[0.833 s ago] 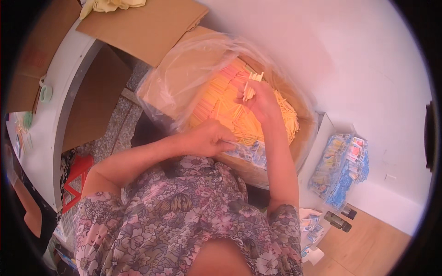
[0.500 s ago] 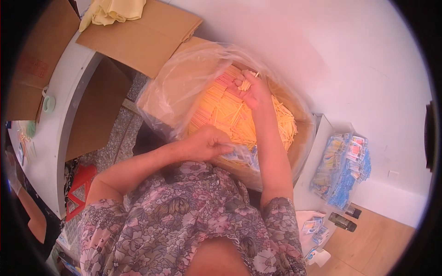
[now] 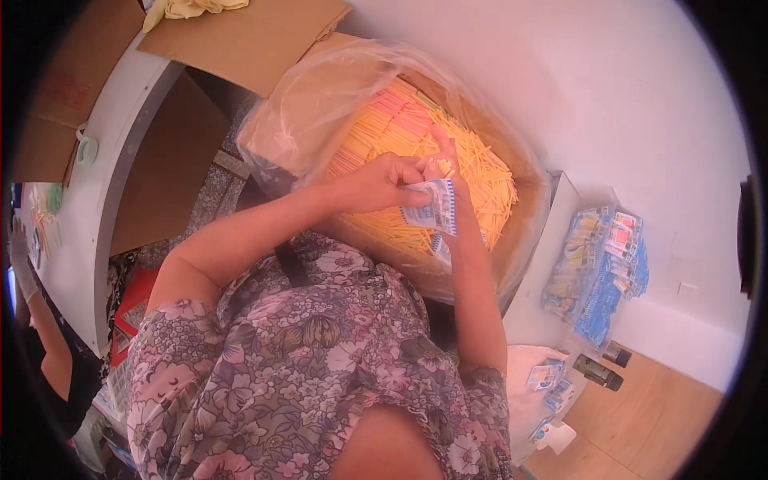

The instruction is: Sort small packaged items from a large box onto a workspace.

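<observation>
My left hand (image 3: 370, 186) is closed on a small clear plastic packet (image 3: 437, 210) with blue-and-white print and a toothed edge. At the packet's upper end, my right hand (image 3: 448, 156) is closed around a small bunch of thin yellow sticks (image 3: 438, 168). The packet partly covers my right wrist, and I cannot make out whether the bunch's ends are inside it. Both hands are over a cardboard box (image 3: 524, 204) lined with a clear plastic bag (image 3: 276, 128). Loose yellow sticks (image 3: 490, 180) and some pink ones (image 3: 398, 112) fill the box. Another packet (image 3: 439, 246) lies on the sticks by the near side.
To the right, a clear bag (image 3: 594, 268) of blue packets stands by the wall, with more packets (image 3: 546, 374) nearer. On the left are a white curved table (image 3: 120, 200), flattened cardboard (image 3: 248, 44), a red plastic item (image 3: 138, 300) and another person's arm (image 3: 50, 340).
My right hand has drawn back toward me with the bunch of sticks. My left hand has lifted a packet from the near side of the box up to it.
</observation>
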{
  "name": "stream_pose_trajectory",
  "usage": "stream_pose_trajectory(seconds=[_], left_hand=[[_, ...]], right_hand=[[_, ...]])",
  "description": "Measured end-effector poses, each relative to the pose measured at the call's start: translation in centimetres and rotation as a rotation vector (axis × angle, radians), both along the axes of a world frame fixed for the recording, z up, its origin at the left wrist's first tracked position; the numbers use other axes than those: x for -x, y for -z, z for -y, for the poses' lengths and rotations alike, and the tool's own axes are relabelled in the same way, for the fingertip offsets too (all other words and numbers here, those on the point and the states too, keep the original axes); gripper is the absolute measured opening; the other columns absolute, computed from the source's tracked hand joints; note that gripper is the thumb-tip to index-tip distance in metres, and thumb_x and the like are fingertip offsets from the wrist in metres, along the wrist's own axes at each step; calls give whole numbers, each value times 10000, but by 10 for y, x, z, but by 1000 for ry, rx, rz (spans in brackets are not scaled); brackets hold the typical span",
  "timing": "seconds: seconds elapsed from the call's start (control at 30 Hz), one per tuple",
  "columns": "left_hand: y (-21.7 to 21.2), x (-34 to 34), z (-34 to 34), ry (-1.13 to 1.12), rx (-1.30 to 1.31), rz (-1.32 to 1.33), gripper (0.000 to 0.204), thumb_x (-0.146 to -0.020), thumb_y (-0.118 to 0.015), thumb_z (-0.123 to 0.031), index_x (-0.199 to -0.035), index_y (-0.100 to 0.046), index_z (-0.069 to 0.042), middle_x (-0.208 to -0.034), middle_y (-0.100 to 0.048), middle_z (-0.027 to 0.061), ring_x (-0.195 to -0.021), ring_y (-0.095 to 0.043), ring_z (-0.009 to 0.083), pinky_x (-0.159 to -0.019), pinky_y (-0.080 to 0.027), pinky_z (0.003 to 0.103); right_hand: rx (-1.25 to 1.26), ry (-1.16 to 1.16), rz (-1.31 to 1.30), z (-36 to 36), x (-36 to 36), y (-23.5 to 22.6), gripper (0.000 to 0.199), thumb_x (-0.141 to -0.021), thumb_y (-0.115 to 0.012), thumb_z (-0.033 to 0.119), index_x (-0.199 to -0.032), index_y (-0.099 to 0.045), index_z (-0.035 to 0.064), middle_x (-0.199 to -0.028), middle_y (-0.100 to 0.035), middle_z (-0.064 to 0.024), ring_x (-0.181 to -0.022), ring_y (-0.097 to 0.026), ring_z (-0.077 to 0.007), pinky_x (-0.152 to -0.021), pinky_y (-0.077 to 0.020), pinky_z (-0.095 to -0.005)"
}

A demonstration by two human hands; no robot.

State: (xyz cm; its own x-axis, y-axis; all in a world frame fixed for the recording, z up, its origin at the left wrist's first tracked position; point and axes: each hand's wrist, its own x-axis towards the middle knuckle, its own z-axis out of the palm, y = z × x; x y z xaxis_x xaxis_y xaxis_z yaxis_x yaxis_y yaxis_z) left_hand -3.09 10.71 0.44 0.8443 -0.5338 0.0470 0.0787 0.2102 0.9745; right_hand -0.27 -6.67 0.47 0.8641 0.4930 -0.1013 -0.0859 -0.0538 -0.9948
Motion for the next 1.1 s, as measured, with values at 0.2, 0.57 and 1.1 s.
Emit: stream_pose_trajectory(seconds=[0.2,0.57,1.1], left_hand=[[12,3,8,-6,-43,170,139,-823,-672,-65,-943,-675,4,-949,-642,54,-965,-560,98,-826,-456,274],[4,6,8,-187,-203,405,104,-801,-692,-61,-902,-697,-40,-756,-635,71,-707,-600,142,-641,-471,265],[3,4,11,-288,-303,510,106,-745,-694,-26,-850,-697,-34,-764,-642,117,-683,-612,243,-627,-484,307]], right_hand=[[219,87,294,0,17,-16,525,-945,-494,405,-1341,-435,63,-1421,-363,-175,-1420,-15,-307,-1123,-54,-458],[277,247,354,27,34,-38,128,-847,-655,107,-844,-617,-15,-789,-562,-22,-736,-506,-72,-687,-411,-217],[411,354,155,44,12,-21,192,-842,-631,136,-700,-633,6,-602,-533,32,-590,-457,-25,-538,-362,-203]])
